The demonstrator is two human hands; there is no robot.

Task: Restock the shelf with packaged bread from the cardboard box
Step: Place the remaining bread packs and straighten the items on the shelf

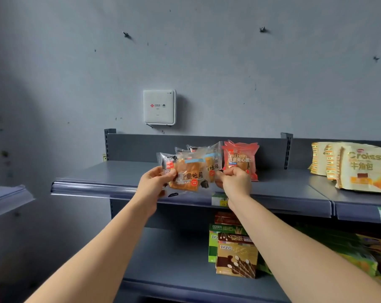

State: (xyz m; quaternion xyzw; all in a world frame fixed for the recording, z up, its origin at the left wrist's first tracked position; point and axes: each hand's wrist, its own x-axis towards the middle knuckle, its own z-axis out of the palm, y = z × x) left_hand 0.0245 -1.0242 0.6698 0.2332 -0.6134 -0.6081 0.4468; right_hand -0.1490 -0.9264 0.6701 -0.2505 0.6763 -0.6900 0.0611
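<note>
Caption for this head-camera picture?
Left hand and right hand hold bread packs over the shelf, beside a red packet.

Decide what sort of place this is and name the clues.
Probably a small shop: grey retail shelving with a price tag on its edge, packaged bread held over it, and boxed snacks below.

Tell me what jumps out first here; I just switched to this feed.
The left hand and right hand grip clear toast packets above the front edge of the top shelf. A red bread packet stands just behind them, and yellow croissant bags sit far right on that shelf level.
</note>
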